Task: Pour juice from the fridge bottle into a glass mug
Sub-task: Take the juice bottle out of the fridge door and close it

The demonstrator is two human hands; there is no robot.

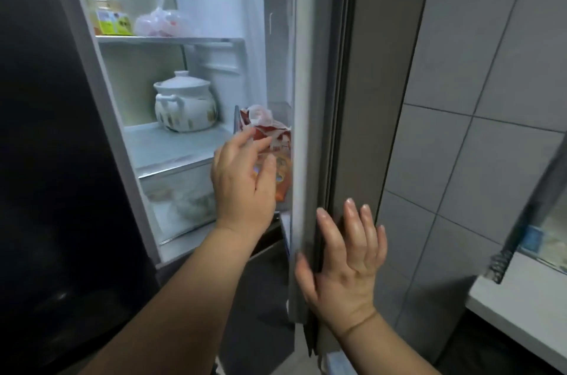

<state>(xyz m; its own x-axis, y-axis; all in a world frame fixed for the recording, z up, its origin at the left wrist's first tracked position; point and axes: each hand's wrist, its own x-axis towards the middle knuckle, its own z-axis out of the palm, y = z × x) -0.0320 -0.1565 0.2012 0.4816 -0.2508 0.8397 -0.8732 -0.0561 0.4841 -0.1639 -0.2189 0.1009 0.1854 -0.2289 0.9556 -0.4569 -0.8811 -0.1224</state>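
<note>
The fridge stands open, its right door (310,98) swung out edge-on in the middle of the view. In the door's inner rack sits a red and orange juice container (280,156) with a white cap; its shape is blurred. My left hand (242,175) is spread open right in front of it, fingertips at its upper part, not closed around it. My right hand (346,252) lies flat with spread fingers against the outer edge of the fridge door. No glass mug is in view.
Inside, a white lidded ceramic pot (184,101) stands on the middle shelf. A yellow-labelled jar (107,17) and a tied plastic bag (162,21) sit on the shelf above, a clear drawer (181,199) below. Grey wall tiles (478,98) and a white counter edge (521,313) are at right.
</note>
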